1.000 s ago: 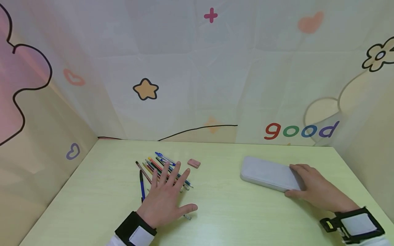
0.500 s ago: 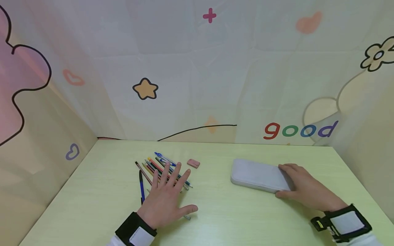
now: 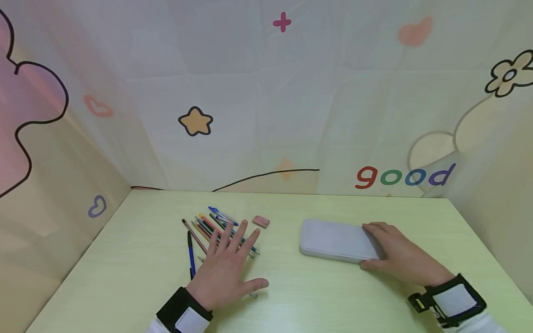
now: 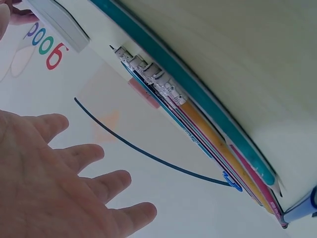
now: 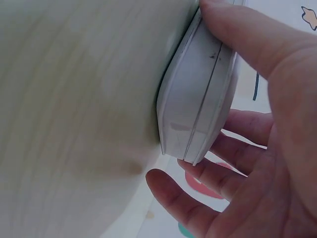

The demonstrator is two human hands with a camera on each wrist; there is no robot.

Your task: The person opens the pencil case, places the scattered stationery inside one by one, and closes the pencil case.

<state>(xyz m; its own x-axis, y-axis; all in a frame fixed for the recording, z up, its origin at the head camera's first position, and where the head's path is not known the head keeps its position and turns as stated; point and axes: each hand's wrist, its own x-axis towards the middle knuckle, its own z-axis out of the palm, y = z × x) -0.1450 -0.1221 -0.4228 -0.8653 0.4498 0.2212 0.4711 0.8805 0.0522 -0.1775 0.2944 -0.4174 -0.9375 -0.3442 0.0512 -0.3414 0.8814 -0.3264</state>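
Observation:
A flat grey-white pencil case (image 3: 333, 240), closed, lies on the table right of centre. My right hand (image 3: 399, 256) grips its right end, thumb on the near side and fingers on the far side. In the right wrist view a seam runs along the end wall of the case. My left hand (image 3: 222, 277) is spread palm down over a bundle of pencils (image 3: 204, 226), partly hiding them. The left wrist view shows a teal pencil (image 4: 237, 139) lying in front of several others with white-tipped ends.
A pink eraser (image 3: 261, 221) lies just right of the pencils. A dark blue pen (image 3: 191, 254) is left of them, and a blue-and-clear pen (image 3: 222, 215) at their far end. A printed backdrop (image 3: 250, 115) rises behind the table (image 3: 104, 277).
My right hand has slid the case leftward across the table, toward the pencils and eraser. The left hand has stayed nearly still over the pencils.

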